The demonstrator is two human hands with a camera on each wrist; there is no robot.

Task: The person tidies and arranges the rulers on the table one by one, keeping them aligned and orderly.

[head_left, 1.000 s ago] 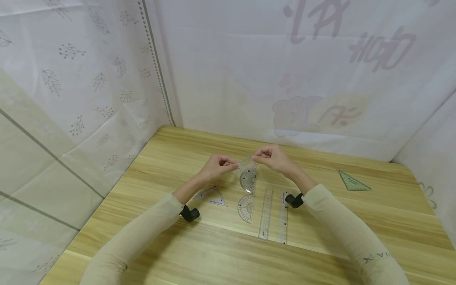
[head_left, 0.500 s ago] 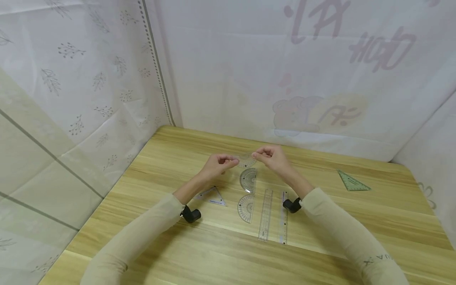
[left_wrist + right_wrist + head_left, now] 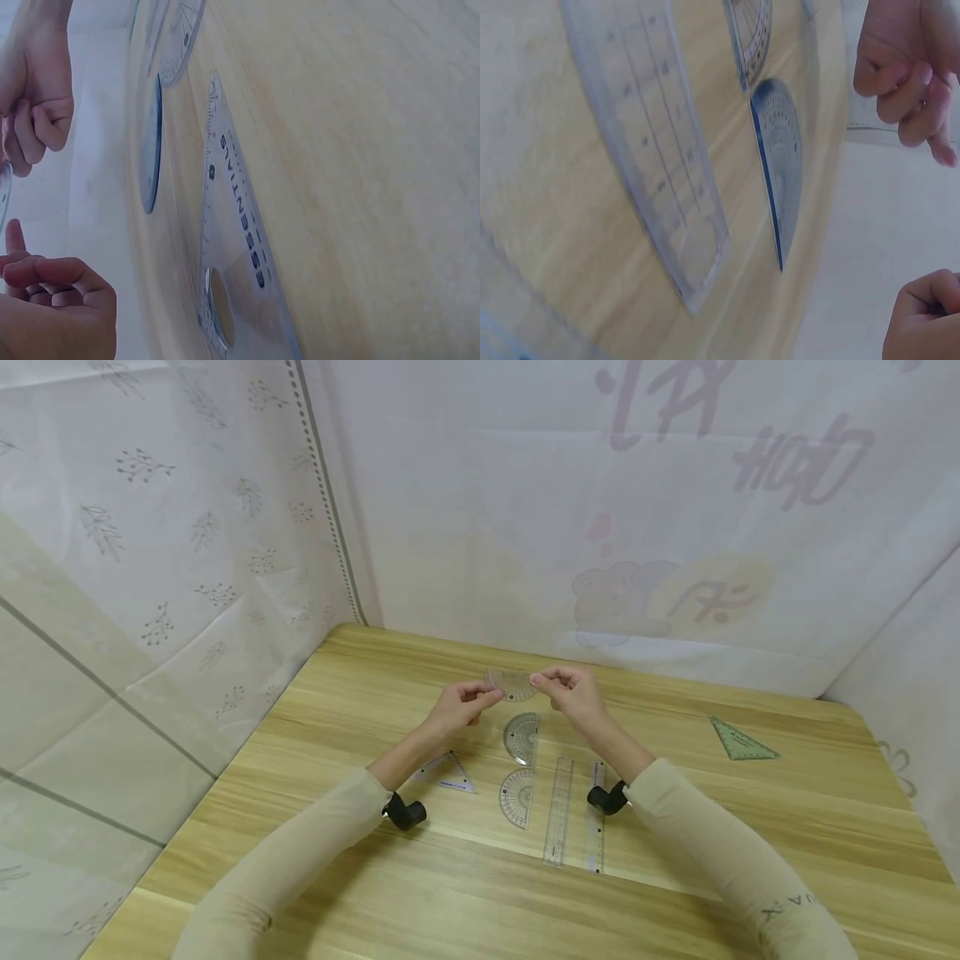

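A clear protractor (image 3: pixel 512 687) is held up over the far middle of the table in the head view. My left hand (image 3: pixel 459 706) pinches its left end, and my right hand (image 3: pixel 572 692) grips its right end between thumb and fingers. Below it, two more protractors lie one under the other: a greyish one (image 3: pixel 521 737) and a clear one (image 3: pixel 516 797). In the left wrist view a clear set square (image 3: pixel 244 240) printed with lettering lies close to my left hand (image 3: pixel 56 307). A clear ruler (image 3: pixel 652 142) fills much of the right wrist view.
Right of the protractors, a second ruler (image 3: pixel 597 839) lies beside the first, partly covered by the right wrist camera (image 3: pixel 609 799). A green set square (image 3: pixel 741 740) rests farther right on the wooden table (image 3: pixel 420 893). Printed cloth (image 3: pixel 480 527) hangs around the table.
Both hands have raised the protractor slightly, away from the greyish one it overlapped in the head view. It has also shifted a little left. The pieces on the table stay put.
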